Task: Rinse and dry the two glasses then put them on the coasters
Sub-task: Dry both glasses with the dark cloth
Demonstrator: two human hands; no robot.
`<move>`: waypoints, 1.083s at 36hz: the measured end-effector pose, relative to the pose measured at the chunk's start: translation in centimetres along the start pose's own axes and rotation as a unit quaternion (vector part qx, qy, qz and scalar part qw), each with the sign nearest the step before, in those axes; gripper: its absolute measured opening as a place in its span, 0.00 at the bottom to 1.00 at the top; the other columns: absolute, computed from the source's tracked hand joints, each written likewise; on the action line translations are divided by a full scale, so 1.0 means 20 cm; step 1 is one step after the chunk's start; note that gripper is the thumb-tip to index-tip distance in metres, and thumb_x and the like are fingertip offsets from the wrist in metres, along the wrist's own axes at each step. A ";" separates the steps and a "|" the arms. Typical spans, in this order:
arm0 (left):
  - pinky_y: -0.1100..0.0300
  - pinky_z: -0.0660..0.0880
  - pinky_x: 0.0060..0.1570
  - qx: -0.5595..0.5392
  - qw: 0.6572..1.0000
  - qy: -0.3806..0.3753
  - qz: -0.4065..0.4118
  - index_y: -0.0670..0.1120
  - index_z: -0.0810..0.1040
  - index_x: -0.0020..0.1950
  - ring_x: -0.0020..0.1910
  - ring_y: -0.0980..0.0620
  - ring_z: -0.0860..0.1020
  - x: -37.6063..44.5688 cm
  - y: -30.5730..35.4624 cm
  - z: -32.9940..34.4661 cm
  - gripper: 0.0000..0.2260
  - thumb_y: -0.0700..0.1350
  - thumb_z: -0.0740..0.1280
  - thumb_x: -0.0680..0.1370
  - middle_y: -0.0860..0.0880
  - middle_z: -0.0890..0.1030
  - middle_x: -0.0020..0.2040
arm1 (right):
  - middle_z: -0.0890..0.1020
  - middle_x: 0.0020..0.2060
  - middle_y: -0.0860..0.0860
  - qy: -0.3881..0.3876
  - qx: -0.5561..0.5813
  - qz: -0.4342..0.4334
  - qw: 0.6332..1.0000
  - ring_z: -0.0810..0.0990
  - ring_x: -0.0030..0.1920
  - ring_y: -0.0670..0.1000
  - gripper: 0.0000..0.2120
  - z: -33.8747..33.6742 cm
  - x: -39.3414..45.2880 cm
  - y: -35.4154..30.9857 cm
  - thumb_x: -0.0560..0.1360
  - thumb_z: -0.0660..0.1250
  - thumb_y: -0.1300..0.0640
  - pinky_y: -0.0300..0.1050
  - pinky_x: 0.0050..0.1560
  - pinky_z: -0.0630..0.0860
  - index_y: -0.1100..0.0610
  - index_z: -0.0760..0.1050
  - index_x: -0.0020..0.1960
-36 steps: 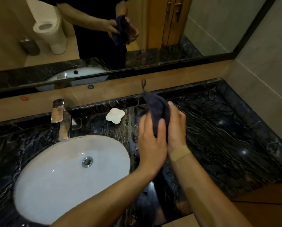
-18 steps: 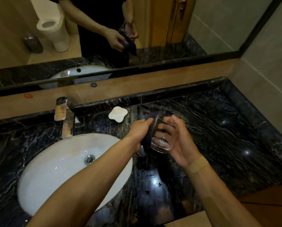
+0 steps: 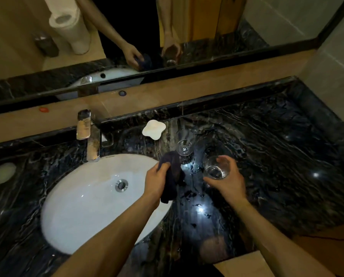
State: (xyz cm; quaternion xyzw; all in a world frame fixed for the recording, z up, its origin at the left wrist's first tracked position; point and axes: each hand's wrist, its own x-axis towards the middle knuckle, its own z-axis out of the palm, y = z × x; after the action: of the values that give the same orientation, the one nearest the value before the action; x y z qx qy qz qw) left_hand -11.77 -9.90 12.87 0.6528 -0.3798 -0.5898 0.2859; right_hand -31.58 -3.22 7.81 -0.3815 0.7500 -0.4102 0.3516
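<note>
change: half a second ago the cloth was pressed against the glass held in both hands; now they are split, cloth left of centre, glass right of centre
left hand point(image 3: 157, 176): fingers bunched round the dark cloth point(image 3: 172, 176), which hangs over the right rim of the sink point(image 3: 83, 206)
right hand point(image 3: 227, 180): fingers curled round the held glass point(image 3: 215, 168), just above the wet counter point(image 3: 267, 156), tilted a little toward the camera
second glass point(image 3: 184, 143): standing on the counter, upper centre, just above the cloth, apart from both hands
coaster point(image 3: 154, 129): white, lobed, upper centre near the back edge, nothing on it; only one clearly seen
faucet point(image 3: 88, 134): left of the coaster, no water seen running
meaning: wiping of the held glass looks finished or paused; likely next is setting it on a coaster
progress: no glass on a coaster yet; can't tell whether the standing glass is dried
risk: wet counter, slick glass held one-handed
</note>
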 end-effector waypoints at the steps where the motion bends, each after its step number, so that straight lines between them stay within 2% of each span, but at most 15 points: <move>1: 0.55 0.75 0.43 0.000 1.000 -0.003 -0.001 0.51 0.82 0.44 0.42 0.48 0.81 0.00 -0.02 -0.01 0.08 0.45 0.65 0.80 0.46 0.84 0.44 | 0.79 0.57 0.43 0.006 -0.010 0.004 1.000 0.78 0.57 0.46 0.38 0.01 -0.01 0.01 0.58 0.84 0.56 0.40 0.59 0.72 0.45 0.69 0.62; 5: 0.51 0.77 0.48 0.001 1.000 -0.017 -0.016 0.51 0.82 0.49 0.46 0.46 0.82 0.00 -0.08 -0.03 0.06 0.45 0.65 0.80 0.46 0.85 0.48 | 0.78 0.55 0.42 0.024 -0.031 0.004 0.999 0.77 0.55 0.45 0.39 0.04 -0.03 0.04 0.60 0.84 0.56 0.35 0.55 0.69 0.46 0.68 0.64; 7: 0.52 0.77 0.48 -0.004 1.000 -0.024 -0.016 0.51 0.82 0.51 0.46 0.47 0.82 0.00 -0.11 -0.04 0.06 0.45 0.65 0.80 0.46 0.84 0.48 | 0.78 0.55 0.42 0.026 -0.025 0.009 0.999 0.77 0.56 0.45 0.38 0.04 -0.03 0.04 0.60 0.84 0.57 0.35 0.55 0.69 0.45 0.68 0.63; 11: 0.54 0.77 0.47 -0.009 0.999 -0.035 -0.016 0.53 0.81 0.51 0.47 0.48 0.81 0.01 -0.15 -0.05 0.07 0.44 0.63 0.81 0.48 0.84 0.49 | 0.77 0.61 0.44 0.009 -0.046 0.018 0.999 0.76 0.61 0.47 0.41 0.03 -0.03 0.05 0.59 0.84 0.54 0.37 0.59 0.68 0.41 0.65 0.64; 13: 0.55 0.77 0.46 -0.015 0.999 -0.040 -0.013 0.55 0.80 0.50 0.47 0.49 0.81 0.03 -0.15 -0.06 0.08 0.44 0.63 0.81 0.49 0.84 0.48 | 0.72 0.69 0.47 -0.003 -0.063 0.023 0.998 0.71 0.68 0.50 0.49 0.03 -0.04 0.03 0.57 0.84 0.50 0.43 0.65 0.67 0.41 0.62 0.70; 15: 0.59 0.76 0.42 -0.021 0.999 -0.044 -0.008 0.55 0.80 0.49 0.45 0.52 0.81 0.05 -0.15 -0.08 0.09 0.43 0.63 0.82 0.52 0.84 0.46 | 0.61 0.76 0.49 0.015 -0.098 0.012 0.995 0.60 0.75 0.50 0.56 0.01 -0.06 -0.01 0.56 0.84 0.46 0.50 0.72 0.61 0.41 0.55 0.76; 18: 0.60 0.76 0.42 -0.028 0.998 -0.049 0.006 0.56 0.80 0.49 0.45 0.53 0.81 0.09 -0.14 -0.11 0.09 0.43 0.62 0.82 0.53 0.83 0.46 | 0.57 0.77 0.48 0.079 -0.141 -0.072 0.984 0.52 0.77 0.48 0.54 0.02 -0.10 -0.15 0.61 0.80 0.43 0.49 0.75 0.55 0.46 0.52 0.78; 21: 0.58 0.76 0.47 -0.039 0.998 -0.042 0.022 0.55 0.80 0.51 0.49 0.52 0.80 0.13 -0.12 -0.15 0.09 0.43 0.62 0.82 0.52 0.83 0.49 | 0.59 0.77 0.46 0.069 -0.049 -0.057 0.995 0.58 0.75 0.45 0.52 0.16 -0.10 -0.33 0.65 0.79 0.48 0.43 0.72 0.59 0.44 0.50 0.79; 24: 0.58 0.76 0.51 -0.056 0.997 -0.035 0.036 0.56 0.80 0.55 0.52 0.54 0.81 0.18 -0.08 -0.19 0.09 0.45 0.62 0.82 0.52 0.83 0.53 | 0.56 0.78 0.46 0.047 0.037 -0.007 0.998 0.57 0.76 0.46 0.54 0.37 -0.01 -0.41 0.66 0.80 0.51 0.42 0.72 0.58 0.45 0.46 0.79; 27: 0.58 0.76 0.50 -0.078 0.996 -0.029 0.042 0.58 0.79 0.54 0.52 0.55 0.81 0.21 -0.05 -0.25 0.09 0.46 0.61 0.82 0.54 0.84 0.52 | 0.51 0.79 0.52 0.082 0.086 0.053 0.991 0.53 0.78 0.51 0.58 0.57 0.10 -0.41 0.67 0.80 0.55 0.45 0.73 0.55 0.50 0.40 0.80; 29: 0.58 0.76 0.50 -0.087 0.995 -0.032 0.043 0.58 0.79 0.55 0.52 0.55 0.81 0.23 -0.03 -0.30 0.09 0.46 0.61 0.82 0.53 0.84 0.53 | 0.49 0.80 0.54 0.115 0.122 0.099 0.981 0.52 0.78 0.52 0.59 0.66 0.14 -0.39 0.67 0.80 0.57 0.42 0.71 0.53 0.52 0.38 0.79; 31: 0.56 0.77 0.51 -0.090 0.994 -0.034 0.041 0.58 0.80 0.54 0.52 0.54 0.81 0.25 -0.02 -0.34 0.09 0.46 0.62 0.82 0.54 0.84 0.53 | 0.51 0.79 0.56 0.150 0.148 0.124 0.970 0.53 0.78 0.54 0.60 0.72 0.19 -0.35 0.66 0.80 0.59 0.41 0.71 0.53 0.54 0.39 0.80; 34: 0.53 0.78 0.52 -0.089 0.995 -0.039 0.034 0.59 0.80 0.52 0.52 0.52 0.81 0.27 -0.02 -0.38 0.10 0.46 0.62 0.82 0.54 0.84 0.52 | 0.58 0.78 0.54 0.187 0.162 0.131 0.960 0.59 0.76 0.54 0.58 0.76 0.25 -0.30 0.65 0.81 0.60 0.50 0.74 0.61 0.50 0.44 0.80; 37: 0.54 0.78 0.51 -0.083 0.995 -0.047 0.025 0.58 0.80 0.52 0.52 0.50 0.81 0.29 -0.02 -0.40 0.09 0.45 0.62 0.82 0.52 0.84 0.52 | 0.63 0.76 0.52 0.195 0.121 0.126 0.965 0.63 0.74 0.55 0.53 0.76 0.29 -0.27 0.65 0.81 0.58 0.47 0.67 0.64 0.45 0.49 0.78; 39: 0.55 0.78 0.51 -0.078 0.995 -0.056 0.020 0.57 0.80 0.52 0.52 0.51 0.81 0.31 -0.02 -0.41 0.09 0.45 0.63 0.82 0.51 0.84 0.53 | 0.67 0.73 0.53 0.190 0.107 0.130 0.967 0.67 0.66 0.53 0.51 0.75 0.32 -0.26 0.64 0.81 0.57 0.43 0.60 0.63 0.45 0.53 0.76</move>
State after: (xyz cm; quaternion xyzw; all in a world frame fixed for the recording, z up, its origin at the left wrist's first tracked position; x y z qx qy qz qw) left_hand -3.56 -15.50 10.34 0.5866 -0.3611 -0.6475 0.3260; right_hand -20.53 -15.94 4.88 -0.1564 0.7978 -0.5040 0.2915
